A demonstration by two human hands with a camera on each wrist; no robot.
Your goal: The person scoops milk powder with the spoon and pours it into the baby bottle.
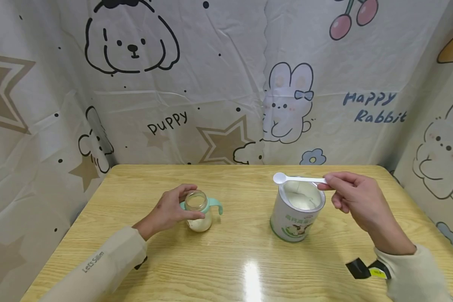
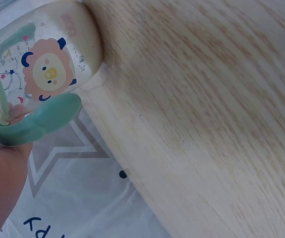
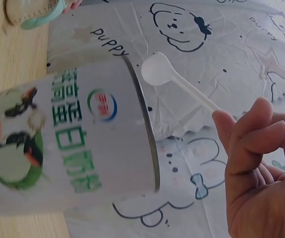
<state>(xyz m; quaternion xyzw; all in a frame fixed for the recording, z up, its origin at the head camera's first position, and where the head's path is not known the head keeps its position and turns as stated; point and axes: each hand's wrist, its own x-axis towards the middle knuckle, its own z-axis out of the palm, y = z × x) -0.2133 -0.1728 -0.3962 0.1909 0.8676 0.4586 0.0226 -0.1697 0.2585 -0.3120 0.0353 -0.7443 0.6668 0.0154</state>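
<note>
On the left half of the table, my left hand (image 1: 170, 208) grips a clear baby bottle (image 1: 201, 224) with mint-green handles. The bottle stands upright without a lid, pale powder or liquid in its lower part; a lion face shows on its side in the left wrist view. My right hand (image 1: 357, 200) pinches the handle end of a white measuring scoop (image 1: 305, 180). The scoop's bowl hangs above the rim of an open milk powder can (image 1: 292, 224), which holds white powder (image 1: 302, 201). Whether the bowl contains powder, I cannot tell.
The wooden table (image 1: 219, 268) runs back to a printed curtain (image 1: 219, 84), which also hangs along both sides. Between bottle and can lies a stretch of bare tabletop. A black strap (image 1: 368, 269) sits at my right cuff.
</note>
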